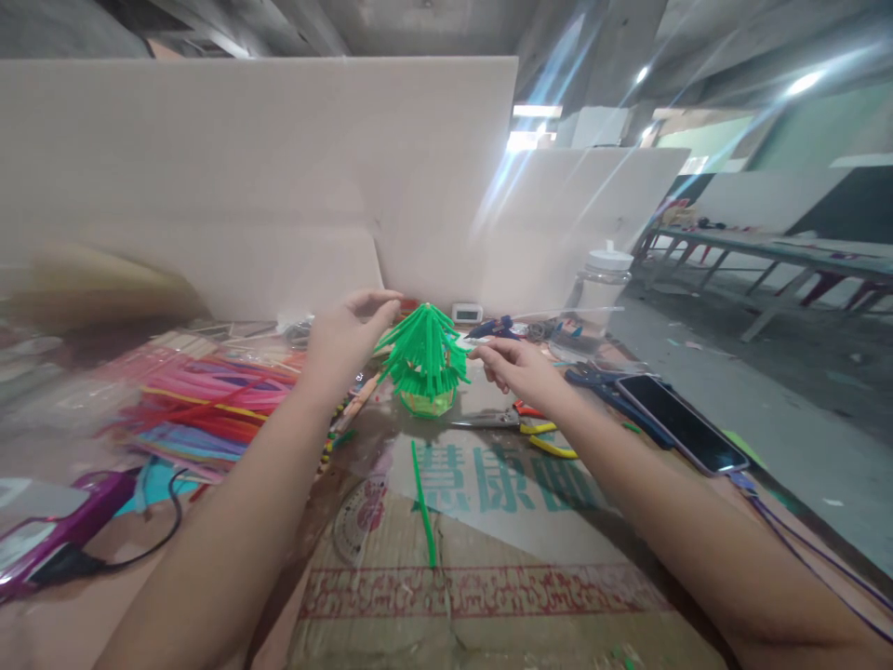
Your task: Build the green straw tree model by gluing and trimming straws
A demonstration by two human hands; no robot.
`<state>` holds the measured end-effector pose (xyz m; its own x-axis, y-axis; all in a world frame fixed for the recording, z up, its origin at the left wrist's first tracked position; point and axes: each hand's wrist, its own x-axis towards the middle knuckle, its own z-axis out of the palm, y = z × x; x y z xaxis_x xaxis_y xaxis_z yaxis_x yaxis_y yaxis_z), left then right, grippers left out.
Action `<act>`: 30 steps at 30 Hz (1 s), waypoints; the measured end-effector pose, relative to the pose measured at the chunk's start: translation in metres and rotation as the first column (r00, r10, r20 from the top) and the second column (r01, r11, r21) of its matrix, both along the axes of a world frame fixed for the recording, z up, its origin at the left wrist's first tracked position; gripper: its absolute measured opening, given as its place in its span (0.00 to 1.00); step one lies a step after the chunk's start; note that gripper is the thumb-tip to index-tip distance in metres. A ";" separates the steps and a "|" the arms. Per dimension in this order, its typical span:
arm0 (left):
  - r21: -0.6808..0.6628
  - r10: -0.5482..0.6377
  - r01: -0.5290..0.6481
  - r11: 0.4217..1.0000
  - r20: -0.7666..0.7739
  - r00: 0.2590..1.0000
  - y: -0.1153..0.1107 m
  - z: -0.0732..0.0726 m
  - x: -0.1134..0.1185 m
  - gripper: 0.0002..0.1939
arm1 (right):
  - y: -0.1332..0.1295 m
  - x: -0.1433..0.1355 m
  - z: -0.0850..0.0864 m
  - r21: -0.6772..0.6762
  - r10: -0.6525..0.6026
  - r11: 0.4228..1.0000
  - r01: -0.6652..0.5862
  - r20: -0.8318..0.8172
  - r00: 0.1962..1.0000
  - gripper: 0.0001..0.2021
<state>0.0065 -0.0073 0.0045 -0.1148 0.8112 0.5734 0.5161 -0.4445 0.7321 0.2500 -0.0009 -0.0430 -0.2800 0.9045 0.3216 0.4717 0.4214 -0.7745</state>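
Note:
A small tree of green pipe cleaners point(425, 349) stands upright on a pale green, faceted base point(429, 402) in the middle of the head view. My left hand point(354, 337) is at its left side, thumb and fingers stretched out and apart near the upper branches. On the right, my right hand point(513, 365) is closed, its fingertips pinching the tip of a branch. A loose green pipe cleaner point(422, 507) lies on the printed sack in front. Pliers point(548, 442) with yellow and red handles lie just right of the base.
Bundled coloured pipe cleaners point(216, 400) lie at left, near a purple device point(90, 507) with a black cable. At right are a phone point(684, 423) on a cable, a glue gun point(494, 328) and a clear bottle point(600, 284). White panels point(279, 177) stand behind.

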 end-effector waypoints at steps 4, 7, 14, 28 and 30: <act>0.062 0.011 -0.010 0.998 -0.018 1.000 0.005 -0.002 -0.003 0.12 | -0.001 0.001 0.002 -0.013 -0.038 0.999 0.037 -0.048 0.998 0.11; 0.156 -0.006 0.016 0.988 -0.063 0.998 0.008 -0.003 -0.006 0.11 | -0.001 0.003 0.000 0.002 -0.066 0.998 0.066 -0.097 0.993 0.05; 0.161 0.076 -0.047 0.986 -0.182 0.980 0.005 -0.001 -0.006 0.20 | 0.000 0.004 -0.003 0.013 -0.056 0.998 0.058 -0.099 0.993 0.06; 0.079 -0.013 0.037 0.996 -0.284 0.959 -0.001 0.000 0.001 0.20 | -0.014 0.002 0.011 0.041 -0.020 0.999 0.021 -0.024 1.000 0.13; 0.024 -0.192 0.207 0.978 -0.285 0.939 -0.010 0.001 0.012 0.16 | -0.021 0.000 0.015 0.086 -0.010 0.996 0.013 -0.037 0.999 0.17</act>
<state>0.0182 -0.0178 0.0057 0.2175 0.7686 0.6017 0.5931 -0.5936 0.5439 0.2496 -0.0222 -0.0282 -0.2564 0.8759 0.4086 0.4490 0.4823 -0.7522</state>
